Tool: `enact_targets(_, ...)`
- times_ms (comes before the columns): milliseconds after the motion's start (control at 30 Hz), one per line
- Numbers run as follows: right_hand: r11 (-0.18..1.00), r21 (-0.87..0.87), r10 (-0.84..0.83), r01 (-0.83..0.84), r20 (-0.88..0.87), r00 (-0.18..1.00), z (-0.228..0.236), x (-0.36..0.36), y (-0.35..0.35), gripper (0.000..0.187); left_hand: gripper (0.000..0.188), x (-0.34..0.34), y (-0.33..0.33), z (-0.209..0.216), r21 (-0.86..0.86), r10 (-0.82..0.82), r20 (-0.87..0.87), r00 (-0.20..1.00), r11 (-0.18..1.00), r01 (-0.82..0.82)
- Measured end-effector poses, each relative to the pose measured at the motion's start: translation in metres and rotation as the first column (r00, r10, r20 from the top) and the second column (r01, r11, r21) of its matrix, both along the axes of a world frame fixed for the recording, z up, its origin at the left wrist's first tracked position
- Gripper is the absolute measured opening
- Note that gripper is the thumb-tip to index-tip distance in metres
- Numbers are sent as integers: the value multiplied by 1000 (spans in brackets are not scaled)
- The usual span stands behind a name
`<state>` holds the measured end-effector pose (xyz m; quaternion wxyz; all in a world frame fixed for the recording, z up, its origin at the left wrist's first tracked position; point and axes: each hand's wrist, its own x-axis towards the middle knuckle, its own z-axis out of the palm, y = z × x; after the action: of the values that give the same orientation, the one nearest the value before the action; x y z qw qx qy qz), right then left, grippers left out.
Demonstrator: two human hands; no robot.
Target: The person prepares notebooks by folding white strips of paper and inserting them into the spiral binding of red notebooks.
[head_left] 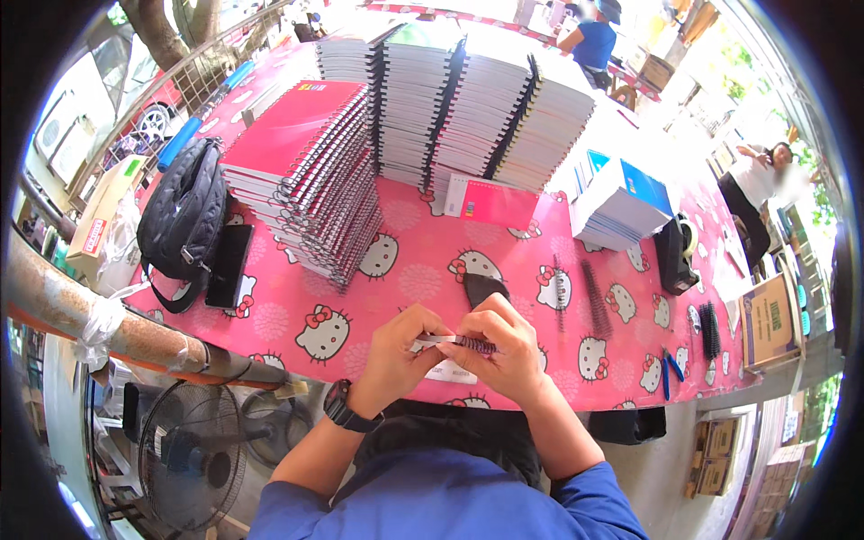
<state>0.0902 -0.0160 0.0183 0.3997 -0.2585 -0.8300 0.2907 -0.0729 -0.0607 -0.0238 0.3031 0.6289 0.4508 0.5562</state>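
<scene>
Close to the table's near edge, both my hands are closed and meet fingertip to fingertip. My left hand (402,353), with a dark watch on its wrist, pinches a thin white paper piece (434,339). The fingers of my right hand (504,349) are closed around a dark spiral binding coil (475,345), which lies against the paper's end. Whether the coil is threaded through the paper cannot be made out. Below my fingers a white slip (452,373) rests on the pink tablecloth (409,292). Just beyond my right hand lies a flat black object (486,286), partly hidden.
Red spiral notebooks (301,135) are stacked at left, before tall stacks of bound books (414,112). A black bag (182,211) and phone (230,265) lie far left. Rightward are blue-covered pads (621,202), loose coils (594,297), a tape dispenser (675,252) and blue-handled pliers (671,371).
</scene>
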Motion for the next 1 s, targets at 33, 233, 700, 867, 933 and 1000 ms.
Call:
enact_targets(33, 999, 47, 11, -12, 28, 1000, 1, -1, 0, 23, 23, -2, -2, 1, 16, 6, -13, 1000, 1000, -6)
enact_targets(233, 981, 150, 109, -124, 104, 989, 14, -10, 3, 18, 21, -15, -9, 12, -147, -41, 106, 993, 987, 57)
enact_targets(700, 866, 269, 413, -423, 95, 906, 127, -77, 36, 14, 77, -65, -13, 148, 35, 147, -138, 979, 989, -144)
enact_targets(867, 901, 399, -23, 169, -346, 938, 148, -113, 103, 31, 61, -116, 40, 174, 450, 370, 324, 871, 749, -486)
enact_targets(933, 989, 75, -82, 124, -415, 906, 136, -120, 132, 29, 48, -144, 58, 165, 463, 459, 300, 837, 696, -548)
enact_targets(1000, 998, 28, -37, 51, -366, 930, 100, -145, 161, 29, 30, -158, 66, 148, 353, 778, -149, 610, 618, -702)
